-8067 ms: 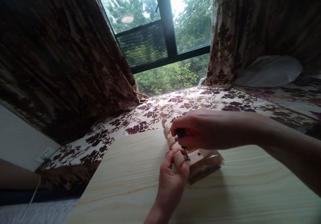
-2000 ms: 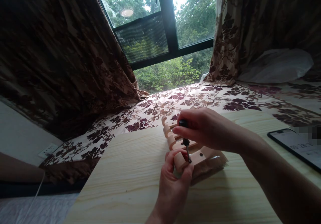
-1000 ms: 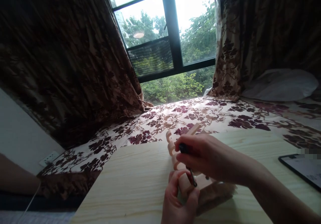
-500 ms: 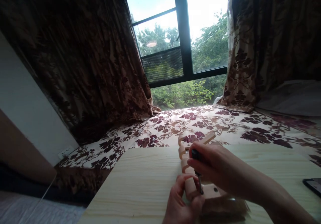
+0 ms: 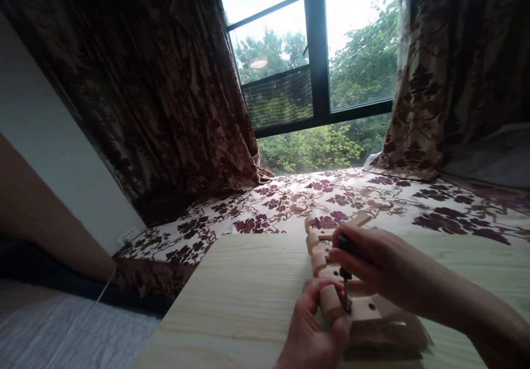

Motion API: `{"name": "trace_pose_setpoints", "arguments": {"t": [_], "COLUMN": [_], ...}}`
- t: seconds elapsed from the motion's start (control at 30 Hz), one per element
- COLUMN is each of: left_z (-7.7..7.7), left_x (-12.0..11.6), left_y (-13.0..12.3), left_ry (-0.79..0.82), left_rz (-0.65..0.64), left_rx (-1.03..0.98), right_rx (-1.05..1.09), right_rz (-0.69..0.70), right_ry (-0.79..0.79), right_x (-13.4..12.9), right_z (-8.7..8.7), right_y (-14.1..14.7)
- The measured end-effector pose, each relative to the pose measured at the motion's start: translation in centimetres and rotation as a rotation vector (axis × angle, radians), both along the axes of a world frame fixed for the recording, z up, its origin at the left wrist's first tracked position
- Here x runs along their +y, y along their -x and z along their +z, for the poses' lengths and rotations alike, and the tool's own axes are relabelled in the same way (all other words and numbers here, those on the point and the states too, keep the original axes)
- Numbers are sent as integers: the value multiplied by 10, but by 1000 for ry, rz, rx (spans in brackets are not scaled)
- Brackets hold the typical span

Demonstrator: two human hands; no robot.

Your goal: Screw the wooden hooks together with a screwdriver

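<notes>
My right hand [image 5: 364, 258] is closed around the black handle of a screwdriver [image 5: 346, 289], whose metal shaft points down. Its tip meets a wooden piece with a rounded end [image 5: 330, 303], near where my left fingertips are. My left hand [image 5: 310, 327] grips that rounded end between thumb and fingers. The piece belongs to a pale wooden rack [image 5: 318, 262] with several curled ends in a row and dark holes along its slats. My right hand and forearm hide part of the rack. Whether a screw sits under the tip, I cannot tell.
The rack lies on a pale wood-grain tabletop [image 5: 232, 292]. Beyond it spreads a floral cloth [image 5: 298, 198] on the window ledge, below a dark-framed window [image 5: 318, 49]. Patterned curtains [image 5: 178, 93] hang on both sides. A wall socket [image 5: 128, 236] is at the left.
The view has shifted, so hands, rack and window all appear farther right. The phone at the right edge has left the picture. Both hands keep their holds.
</notes>
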State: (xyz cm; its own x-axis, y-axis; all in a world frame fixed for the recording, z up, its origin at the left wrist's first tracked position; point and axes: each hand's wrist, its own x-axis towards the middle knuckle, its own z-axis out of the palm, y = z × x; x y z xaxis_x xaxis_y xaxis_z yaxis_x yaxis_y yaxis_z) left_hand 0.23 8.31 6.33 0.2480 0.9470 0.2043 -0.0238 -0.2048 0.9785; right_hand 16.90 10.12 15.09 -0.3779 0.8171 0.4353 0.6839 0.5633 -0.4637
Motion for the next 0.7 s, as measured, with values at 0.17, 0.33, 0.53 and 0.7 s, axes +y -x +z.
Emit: {"name": "trace_pose_setpoints", "arguments": {"t": [0.17, 0.33, 0.53, 0.7], "left_z": [-1, -2, -9, -11], "left_x": [-2, -3, -5, -5], "left_y": [0, 0, -4, -5], "left_ry": [-12, -6, 22, 23], "left_rz": [2, -30, 10, 15], "left_rx": [15, 23, -15, -44], "right_rx": [17, 53, 78, 40], "right_rz": [24, 59, 98, 44], "right_ry": [27, 20, 58, 43], "right_x": [-2, -3, -1, -2], "right_z": [1, -4, -5, -4], "right_y": [-5, -7, -4, -4]}}
